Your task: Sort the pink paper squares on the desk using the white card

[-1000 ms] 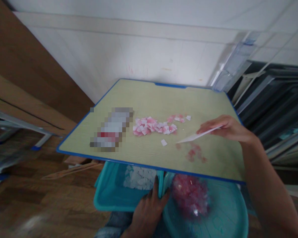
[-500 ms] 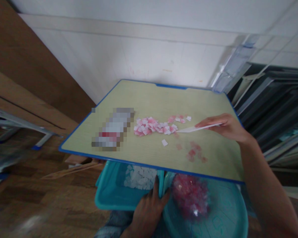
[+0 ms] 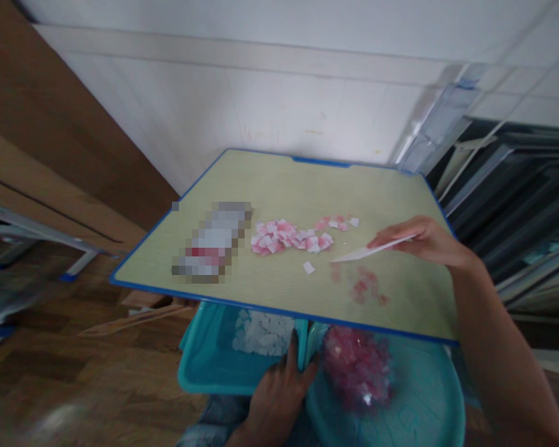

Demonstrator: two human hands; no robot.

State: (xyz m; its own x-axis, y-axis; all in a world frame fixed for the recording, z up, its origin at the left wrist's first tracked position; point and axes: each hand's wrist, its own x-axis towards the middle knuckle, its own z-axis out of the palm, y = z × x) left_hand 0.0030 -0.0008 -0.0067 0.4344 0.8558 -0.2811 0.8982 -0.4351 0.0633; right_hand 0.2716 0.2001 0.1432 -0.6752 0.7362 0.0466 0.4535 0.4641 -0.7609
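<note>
My right hand [image 3: 412, 239] is closed around a thin white card [image 3: 370, 249], held at a slant just above the tabletop. To the left of its tip lies a heap of small pink and white paper squares [image 3: 277, 237], with a smaller cluster [image 3: 338, 222] behind it. One lone white square [image 3: 309, 267] rests in front of the heap. My left hand [image 3: 282, 388] grips the right rim of a teal rectangular basin [image 3: 205, 372], fingers over the inside and thumb outside. White paper pieces [image 3: 263, 333] lie in that basin.
The pale folding table [image 3: 279, 177] has a blue edge and pink stains [image 3: 368, 285]. A blurred-out flat object [image 3: 214, 242] lies on its left. Below the table, a clear bag of pink pieces [image 3: 358, 369] sits on a round teal basin [image 3: 428, 403]. Dark panels [image 3: 531, 180] stand at right.
My right hand has shifted slightly, and the card's tip has swung toward the near edge, away from the heap of squares. The left hand stays on the basin rim.
</note>
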